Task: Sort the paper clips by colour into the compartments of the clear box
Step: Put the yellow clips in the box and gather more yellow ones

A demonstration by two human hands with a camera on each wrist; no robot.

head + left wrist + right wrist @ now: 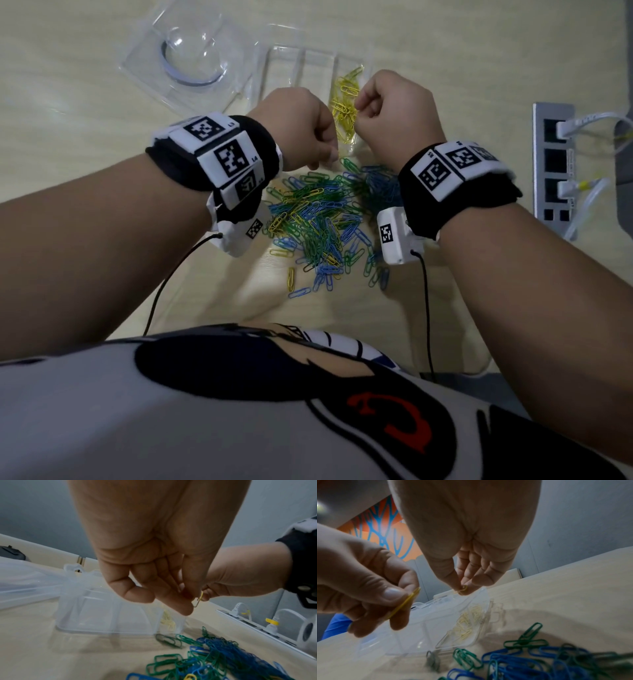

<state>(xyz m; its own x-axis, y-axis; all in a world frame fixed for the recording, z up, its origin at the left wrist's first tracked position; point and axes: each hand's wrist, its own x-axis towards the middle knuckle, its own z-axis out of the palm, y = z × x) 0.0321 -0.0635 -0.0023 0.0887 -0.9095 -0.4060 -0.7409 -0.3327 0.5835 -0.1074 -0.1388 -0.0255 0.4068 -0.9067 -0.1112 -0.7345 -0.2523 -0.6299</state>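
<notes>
Both hands hover over the clear box — the left hand pinches one yellow clip, the right hand another yellow clip. Yellow clips fill the box's rightmost compartment — the mixed pile lies on the bench, just beside the box.
</notes>
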